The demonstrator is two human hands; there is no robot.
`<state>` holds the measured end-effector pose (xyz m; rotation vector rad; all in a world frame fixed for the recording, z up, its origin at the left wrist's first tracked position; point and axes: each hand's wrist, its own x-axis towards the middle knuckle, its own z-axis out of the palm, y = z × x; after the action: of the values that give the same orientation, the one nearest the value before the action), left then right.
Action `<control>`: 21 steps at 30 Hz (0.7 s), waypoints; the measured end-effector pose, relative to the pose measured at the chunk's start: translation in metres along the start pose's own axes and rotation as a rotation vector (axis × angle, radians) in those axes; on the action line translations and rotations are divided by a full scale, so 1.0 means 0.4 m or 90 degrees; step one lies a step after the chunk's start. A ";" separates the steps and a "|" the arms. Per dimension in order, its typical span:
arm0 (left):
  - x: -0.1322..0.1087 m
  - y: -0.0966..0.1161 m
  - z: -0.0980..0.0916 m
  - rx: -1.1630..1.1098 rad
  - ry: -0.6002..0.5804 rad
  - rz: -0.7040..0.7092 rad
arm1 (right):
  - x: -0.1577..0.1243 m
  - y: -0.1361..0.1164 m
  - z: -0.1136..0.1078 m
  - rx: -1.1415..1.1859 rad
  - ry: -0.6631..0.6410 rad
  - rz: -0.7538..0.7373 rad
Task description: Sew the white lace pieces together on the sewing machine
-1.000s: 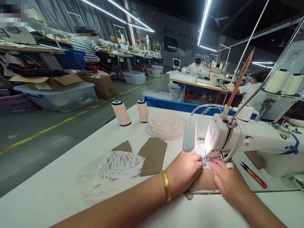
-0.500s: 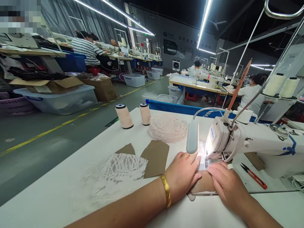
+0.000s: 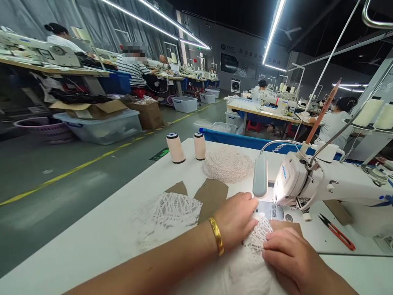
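Left hand (image 3: 236, 219): my thumb and fingers were pinched together on the top left edge of the lace.
Right hand (image 3: 288, 252): my fingertips were closed on the right edge of it, lower down and nearer to me.
White lace (image 3: 260, 231): it was in the gap between my two hands, with its soft plain part hanging down toward me.
Brown piece (image 3: 285, 227): it lay flat just past my right hand, partly hidden by it.
Sewing machine (image 3: 296, 180): its white head stood past my fingers, a bit to the right, and the lace was in front of its foot.
Grey lamp (image 3: 260, 178): it hung right above and past my left fingertips.
Gold bracelet (image 3: 216, 236): it was on my left wrist.
Brown pattern piece (image 3: 211, 196): it was on the table past my left hand.
Other lace (image 3: 176, 207): it was spread out to the left of my left hand.
Lace pile (image 3: 229, 164): it sat farther past my left hand, near two thread cones (image 3: 175, 148).
Thread snips (image 3: 337, 232): they lay to the right of my right hand, with red handles.
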<state>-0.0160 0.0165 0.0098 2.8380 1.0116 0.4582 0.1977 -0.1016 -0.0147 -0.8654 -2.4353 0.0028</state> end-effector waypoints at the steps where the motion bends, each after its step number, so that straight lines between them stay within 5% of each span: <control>1: 0.001 0.004 0.008 -0.003 -0.001 0.011 | 0.001 -0.004 -0.005 0.008 -0.006 0.002; 6: -0.002 0.027 0.035 -0.034 0.043 0.069 | -0.002 -0.023 -0.025 0.063 -0.026 0.087; 12: -0.016 0.061 0.037 -0.170 0.207 0.169 | -0.015 -0.007 -0.002 0.096 0.117 0.388; 21: -0.023 0.084 0.037 -0.192 0.317 0.220 | -0.009 -0.006 0.020 0.070 0.162 0.341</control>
<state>0.0022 -0.0152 -0.0004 2.6691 0.4335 1.2769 0.1945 -0.1042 -0.0228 -1.3485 -1.8922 0.2084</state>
